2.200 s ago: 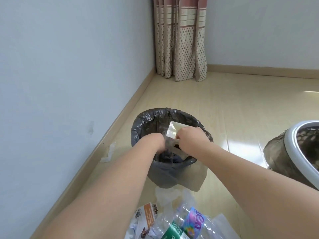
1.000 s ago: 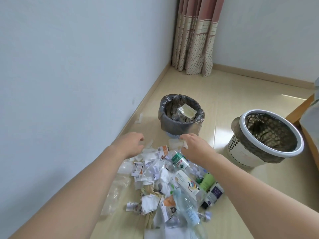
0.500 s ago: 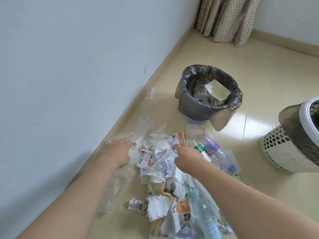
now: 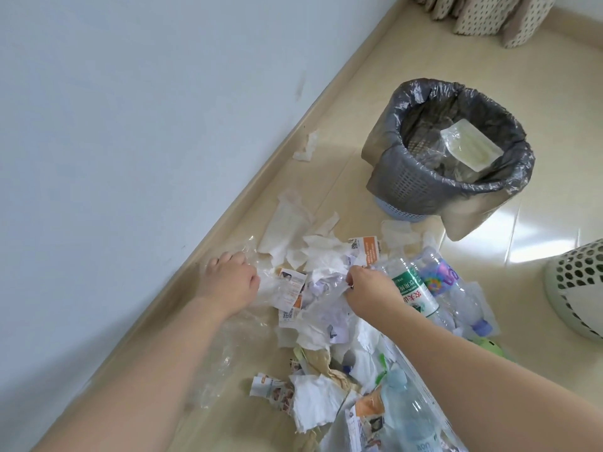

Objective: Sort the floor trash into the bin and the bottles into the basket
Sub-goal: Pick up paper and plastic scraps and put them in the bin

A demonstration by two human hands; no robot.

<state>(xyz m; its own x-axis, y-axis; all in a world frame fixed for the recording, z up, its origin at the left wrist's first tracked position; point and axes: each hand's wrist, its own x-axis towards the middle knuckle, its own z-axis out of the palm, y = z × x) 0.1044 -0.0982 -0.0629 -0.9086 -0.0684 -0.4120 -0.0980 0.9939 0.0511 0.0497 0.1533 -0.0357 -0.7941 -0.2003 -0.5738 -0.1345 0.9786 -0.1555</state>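
Observation:
A heap of torn paper and tissue (image 4: 321,288) lies on the floor beside the wall. My left hand (image 4: 228,283) presses down on a clear plastic wrapper (image 4: 248,256) at the heap's left edge. My right hand (image 4: 368,290) pinches crumpled white paper at the heap's middle. Just right of that hand lie a green-labelled clear bottle (image 4: 412,288) and a purple-labelled one (image 4: 447,282). The bin (image 4: 421,187), lined with a grey bag, stands beyond the heap with a flat plastic packet inside. The white perforated basket (image 4: 577,288) is cut off at the right edge.
A wall and skirting board run diagonally along the left. A scrap of tissue (image 4: 306,148) lies by the skirting. Another clear bottle (image 4: 414,415) lies under my right forearm. A green object (image 4: 489,345) peeks out behind my right arm. A dotted curtain (image 4: 483,14) hangs at the top.
Both hands left the bin, where they dropped the plastic packet, and came down onto the floor heap. My view tilted down and closer. The right hand's fingers have closed on crumpled paper.

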